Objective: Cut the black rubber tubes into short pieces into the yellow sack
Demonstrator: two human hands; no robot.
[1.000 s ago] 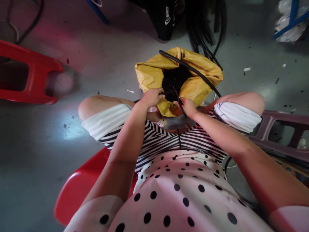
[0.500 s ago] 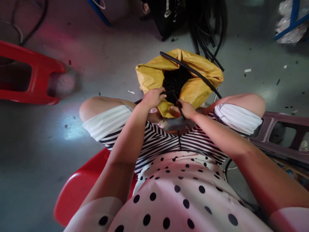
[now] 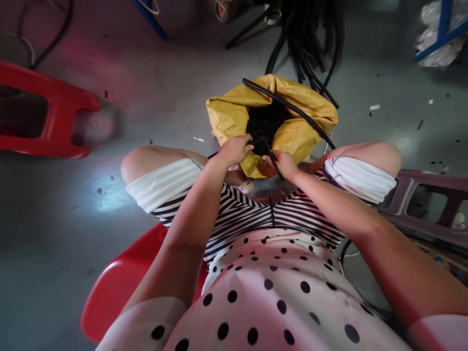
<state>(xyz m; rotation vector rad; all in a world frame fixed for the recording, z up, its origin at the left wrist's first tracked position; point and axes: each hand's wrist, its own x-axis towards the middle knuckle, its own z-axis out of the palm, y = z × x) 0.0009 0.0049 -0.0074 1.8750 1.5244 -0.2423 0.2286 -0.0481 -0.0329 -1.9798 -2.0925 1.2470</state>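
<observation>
My left hand point(image 3: 236, 149) is at the near left rim of a yellow woven sack point(image 3: 228, 116), its fingers pinched on a thin black strip that reaches over the opening. Opposite it, my right hand point(image 3: 285, 165) is closed around a slim dark tool point(image 3: 277, 168) that points up toward the strip; whether it is scissors or a cutter I cannot tell. Inside the sack lies a heap of small black pieces point(image 3: 265, 117). A long black tube point(image 3: 292, 108) rests across the sack's rolled rim, running from the far edge to my right knee.
Black tubes point(image 3: 310, 53) lie in a bunch beyond the sack, near a person's sandalled foot point(image 3: 224, 9). A red stool point(image 3: 62, 112) is at left, a purple-grey stool point(image 3: 404, 192) at right. Blue metal legs point(image 3: 444, 29) and plastic-wrapped goods point(image 3: 437, 51) are upper right. Scraps dot the floor.
The dark cloth with a white logo at the top has gone from view, baring sandalled feet and more tubes. My right hand's fingers have drawn in slightly on the tool; my left hand barely shifted.
</observation>
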